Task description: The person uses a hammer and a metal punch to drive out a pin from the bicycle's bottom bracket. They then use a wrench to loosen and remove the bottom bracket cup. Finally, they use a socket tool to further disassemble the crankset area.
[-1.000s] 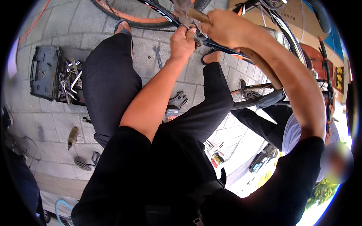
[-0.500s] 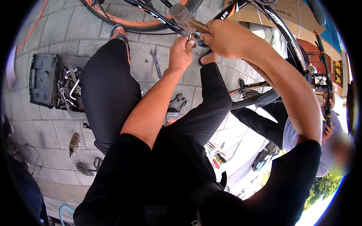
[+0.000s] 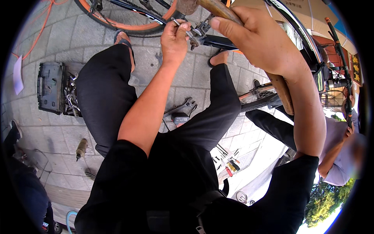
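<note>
My left hand (image 3: 174, 43) pinches a slim metal punch (image 3: 182, 28), whose lower right end points at the crank area (image 3: 200, 31) of a bicycle; I cannot tell whether it touches. My right hand (image 3: 259, 41) grips the wooden handle of a hammer (image 3: 224, 11). The handle's tail shows below my wrist. Its blocky metal head (image 3: 187, 6) hangs over the punch's upper end, partly cut off by the picture's edge. The bicycle's black frame tube (image 3: 136, 9) and orange-rimmed wheel (image 3: 117, 17) lie behind my left hand.
An open black toolbox (image 3: 51, 87) with metal tools sits left of my legs. Between my knees are an adjustable wrench (image 3: 189, 103) and a battery-like block (image 3: 179, 118). A person (image 3: 337, 146) holds another bicycle at right. Tools with red and yellow handles (image 3: 231, 167) lie nearby.
The hammer and my right hand have risen toward me, and the hammer's head is higher in the picture. My left hand has shifted slightly up and left, with the punch now tilted in plain sight.
</note>
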Action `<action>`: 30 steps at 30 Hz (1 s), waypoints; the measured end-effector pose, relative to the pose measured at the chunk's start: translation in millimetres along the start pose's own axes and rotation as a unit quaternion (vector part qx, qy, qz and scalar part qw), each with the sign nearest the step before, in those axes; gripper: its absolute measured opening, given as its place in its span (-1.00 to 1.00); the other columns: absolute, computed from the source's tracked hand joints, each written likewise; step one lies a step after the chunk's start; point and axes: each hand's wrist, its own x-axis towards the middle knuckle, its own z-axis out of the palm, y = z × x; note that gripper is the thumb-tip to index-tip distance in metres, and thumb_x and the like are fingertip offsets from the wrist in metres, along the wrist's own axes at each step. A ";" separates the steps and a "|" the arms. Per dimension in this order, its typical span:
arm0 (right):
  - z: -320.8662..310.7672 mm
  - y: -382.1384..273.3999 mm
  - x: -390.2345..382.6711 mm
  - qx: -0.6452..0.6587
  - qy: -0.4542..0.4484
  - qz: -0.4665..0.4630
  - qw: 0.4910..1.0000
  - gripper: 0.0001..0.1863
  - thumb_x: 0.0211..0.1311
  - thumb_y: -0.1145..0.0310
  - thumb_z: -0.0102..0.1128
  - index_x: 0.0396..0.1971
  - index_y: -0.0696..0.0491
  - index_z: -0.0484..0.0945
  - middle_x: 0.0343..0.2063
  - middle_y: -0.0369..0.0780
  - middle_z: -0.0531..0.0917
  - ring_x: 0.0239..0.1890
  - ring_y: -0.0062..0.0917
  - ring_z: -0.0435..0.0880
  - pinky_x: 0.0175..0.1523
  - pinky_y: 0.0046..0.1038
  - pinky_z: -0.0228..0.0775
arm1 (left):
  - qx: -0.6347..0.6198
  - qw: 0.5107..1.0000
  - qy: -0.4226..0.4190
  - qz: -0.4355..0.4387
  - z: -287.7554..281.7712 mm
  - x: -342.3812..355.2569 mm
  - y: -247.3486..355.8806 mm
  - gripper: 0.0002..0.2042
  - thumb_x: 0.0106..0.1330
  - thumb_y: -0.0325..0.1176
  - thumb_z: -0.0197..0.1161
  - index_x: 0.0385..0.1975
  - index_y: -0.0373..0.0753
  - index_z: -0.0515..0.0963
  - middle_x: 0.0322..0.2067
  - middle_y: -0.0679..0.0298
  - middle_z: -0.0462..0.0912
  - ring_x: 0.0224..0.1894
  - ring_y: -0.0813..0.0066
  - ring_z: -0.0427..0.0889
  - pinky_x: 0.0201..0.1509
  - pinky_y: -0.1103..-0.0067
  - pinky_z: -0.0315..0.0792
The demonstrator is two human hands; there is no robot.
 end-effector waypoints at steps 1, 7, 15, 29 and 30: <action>1.2 6.8 -3.0 0.000 0.004 0.003 1.000 -0.56 0.57 0.03 0.17 -0.13 0.20 0.62 -0.65 -0.36 0.47 -0.65 -0.73 0.48 -0.54 -0.56 0.26 | 0.004 1.000 -0.006 0.000 0.6 -0.5 -2.0 -0.89 0.57 -0.38 0.23 -0.05 -0.25 0.55 -0.16 0.34 0.78 -0.16 0.72 0.65 -0.18 0.68 0.49; -3.0 21.8 -14.9 0.001 0.006 0.050 0.999 -0.50 0.51 -0.02 0.18 -0.27 0.22 0.59 -0.63 -0.25 0.59 -0.47 -0.52 0.80 -0.38 -0.47 0.55 | 0.053 0.998 -0.043 -0.004 -1.0 -3.1 -11.9 -0.86 0.60 -0.31 0.20 0.01 -0.16 0.53 -0.05 0.36 0.75 0.04 0.57 0.69 0.07 0.47 0.59; -3.3 34.6 -21.7 0.020 0.010 0.058 0.998 -0.47 0.49 -0.05 0.23 -0.25 0.24 0.60 -0.62 -0.23 0.60 -0.46 -0.50 0.81 -0.37 -0.45 0.57 | 0.063 0.996 -0.057 0.013 -3.0 -3.9 -19.5 -0.87 0.60 -0.31 0.19 0.00 -0.16 0.53 -0.07 0.37 0.74 0.04 0.59 0.68 0.09 0.48 0.56; -2.0 40.4 -32.4 0.020 0.014 0.066 0.997 -0.48 0.48 -0.03 0.24 -0.30 0.24 0.60 -0.60 -0.22 0.60 -0.40 -0.50 0.83 -0.33 -0.45 0.57 | 0.057 0.995 -0.075 0.013 -4.0 -5.6 -24.4 -0.88 0.60 -0.28 0.21 -0.03 -0.14 0.55 -0.09 0.40 0.74 -0.01 0.63 0.66 0.09 0.52 0.53; -1.8 40.9 -32.6 0.021 0.015 0.068 0.997 -0.48 0.48 -0.03 0.24 -0.31 0.24 0.60 -0.60 -0.22 0.60 -0.39 -0.50 0.83 -0.32 -0.46 0.57 | 0.053 0.996 -0.076 0.016 -4.0 -5.6 -24.4 -0.88 0.60 -0.28 0.21 -0.03 -0.14 0.55 -0.09 0.40 0.74 -0.01 0.63 0.66 0.08 0.52 0.53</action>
